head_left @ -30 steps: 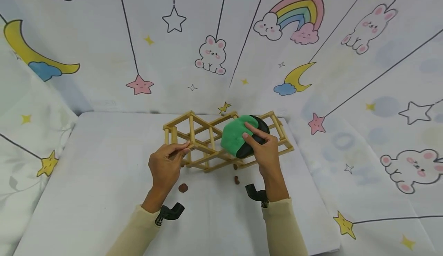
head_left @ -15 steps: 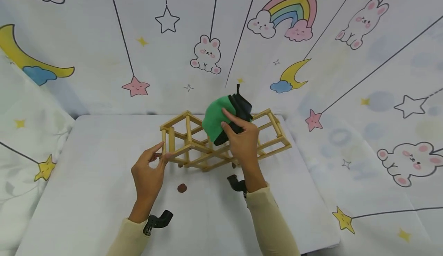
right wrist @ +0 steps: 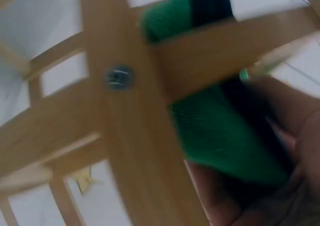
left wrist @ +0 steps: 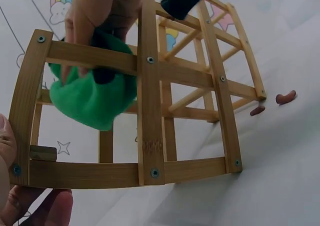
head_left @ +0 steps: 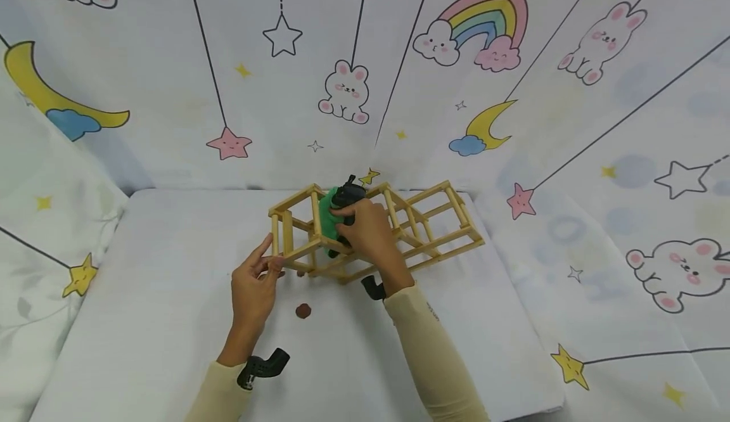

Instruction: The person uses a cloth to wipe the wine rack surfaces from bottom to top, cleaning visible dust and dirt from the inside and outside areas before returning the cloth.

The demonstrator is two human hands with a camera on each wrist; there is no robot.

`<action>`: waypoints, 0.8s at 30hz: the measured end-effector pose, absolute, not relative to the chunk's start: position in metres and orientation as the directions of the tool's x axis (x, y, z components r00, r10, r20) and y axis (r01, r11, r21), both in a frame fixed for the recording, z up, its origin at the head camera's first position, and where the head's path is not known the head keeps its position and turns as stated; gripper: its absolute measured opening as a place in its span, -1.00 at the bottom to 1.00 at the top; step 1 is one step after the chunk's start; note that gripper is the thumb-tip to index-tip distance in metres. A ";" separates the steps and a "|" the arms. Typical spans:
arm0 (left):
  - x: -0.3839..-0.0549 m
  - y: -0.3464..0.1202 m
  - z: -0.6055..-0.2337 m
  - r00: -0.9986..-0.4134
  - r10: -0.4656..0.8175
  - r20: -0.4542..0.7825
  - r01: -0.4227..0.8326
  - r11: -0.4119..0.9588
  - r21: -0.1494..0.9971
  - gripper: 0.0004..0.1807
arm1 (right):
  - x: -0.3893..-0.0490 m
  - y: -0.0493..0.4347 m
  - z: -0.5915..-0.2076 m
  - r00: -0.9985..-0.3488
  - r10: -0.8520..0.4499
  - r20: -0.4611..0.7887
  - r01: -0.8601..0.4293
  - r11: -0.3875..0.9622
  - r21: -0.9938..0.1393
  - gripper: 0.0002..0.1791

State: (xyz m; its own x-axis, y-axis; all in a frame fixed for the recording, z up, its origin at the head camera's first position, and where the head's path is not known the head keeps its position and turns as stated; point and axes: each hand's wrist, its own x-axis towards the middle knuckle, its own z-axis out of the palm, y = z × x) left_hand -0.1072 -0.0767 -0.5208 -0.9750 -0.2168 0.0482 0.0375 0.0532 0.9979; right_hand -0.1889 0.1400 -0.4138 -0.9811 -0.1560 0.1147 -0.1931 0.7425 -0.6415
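A light wooden rack (head_left: 275,237) of crossed slats stands on the white table. My left hand (head_left: 253,289) grips its left corner, with the thumb and fingers on either side of the end post in the left wrist view. In my right hand (head_left: 371,232) is a soft green and black cloth item (head_left: 327,218), pinched between thumb and fingers. The cloth item (left wrist: 95,98) hangs inside the left compartment, behind the front slat in the left wrist view. Close up in the blurred right wrist view, a wooden slat (right wrist: 240,46) crosses in front of the green cloth.
A round brown lump (head_left: 303,310) lies on the table in front of the rack. Two small curved brown pieces (left wrist: 286,97) lie beside the rack in the left wrist view. Behind the table hangs a white printed curtain (head_left: 274,105).
My right hand has carried the cloth item left and then down into the rack's left part. My left hand has shifted from the rack's inner front corner to its left end post.
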 end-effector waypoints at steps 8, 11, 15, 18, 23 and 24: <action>-0.107 -0.079 -0.521 -0.978 -0.190 0.085 0.083 0.018 0.996 -0.40 | -0.193 0.132 -0.419 -0.982 -0.130 0.136 -0.188 0.658 -0.729 -0.65; -0.107 -0.079 -0.521 -0.977 -0.187 0.097 0.095 0.020 0.995 -0.39 | -0.195 0.131 -0.420 -0.988 -0.149 0.036 -0.139 0.775 -0.617 -0.72; -0.106 -0.080 -0.521 -0.979 -0.180 0.100 0.093 0.049 0.994 -0.39 | -0.193 0.135 -0.420 -0.979 -0.178 0.097 -0.197 0.726 -0.659 -0.69; -0.107 -0.081 -0.521 -0.979 -0.169 0.114 0.103 0.074 0.992 -0.39 | -0.193 0.136 -0.419 -0.951 -0.155 0.269 -0.305 0.622 -0.721 -0.62; -0.107 -0.085 -0.520 -0.980 -0.158 0.123 0.108 0.100 0.989 -0.38 | -0.197 0.133 -0.414 -0.969 -0.128 0.213 -0.233 0.770 -0.594 -0.60; -0.107 -0.086 -0.521 -0.981 -0.156 0.119 0.104 0.103 0.989 -0.38 | -0.198 0.133 -0.412 -0.977 -0.135 0.166 -0.205 0.815 -0.542 -0.60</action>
State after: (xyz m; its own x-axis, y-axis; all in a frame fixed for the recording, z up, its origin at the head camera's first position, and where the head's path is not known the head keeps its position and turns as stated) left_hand -0.1069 -0.0861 -0.5209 -0.9806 -0.1558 0.1188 0.1035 0.1029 0.9893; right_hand -0.1977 0.1326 -0.4125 -0.9768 -0.1353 0.1660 -0.2050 0.8149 -0.5422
